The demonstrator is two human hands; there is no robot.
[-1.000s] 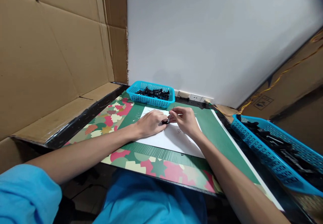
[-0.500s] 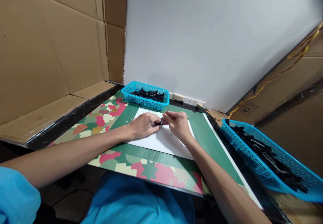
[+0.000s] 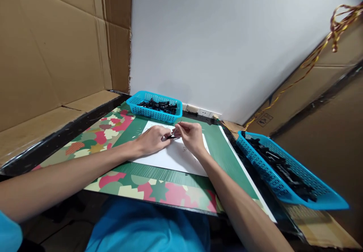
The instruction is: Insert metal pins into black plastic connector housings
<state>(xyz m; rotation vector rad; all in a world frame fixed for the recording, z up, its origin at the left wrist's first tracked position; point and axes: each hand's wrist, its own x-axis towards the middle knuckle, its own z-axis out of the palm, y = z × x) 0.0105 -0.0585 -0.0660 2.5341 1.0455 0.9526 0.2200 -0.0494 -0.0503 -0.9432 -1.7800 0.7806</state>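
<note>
Over a white sheet (image 3: 176, 160), my two hands meet with their fingertips close together. My left hand (image 3: 153, 139) is closed on a small black part (image 3: 171, 137), whose end shows past the thumb and index finger. My right hand (image 3: 191, 136) is pinched just beside it, around a thin, slender tool whose tip end (image 3: 181, 120) pokes up above the fingers. Its exact kind is too small to make out. Small dark marks or bits lie on the sheet near my right wrist.
A blue basket (image 3: 154, 112) of black parts stands at the back of the green patterned mat (image 3: 224, 150). Another blue basket (image 3: 255, 161) of black parts is at the right. Sockets (image 3: 204, 112) and twisted yellow wire (image 3: 286, 89) run along the wall; cardboard (image 3: 56, 55) rises at left.
The whole view has shifted, so everything sits a little further left. My right fingers have come slightly closer to the black part; both hands keep their grips.
</note>
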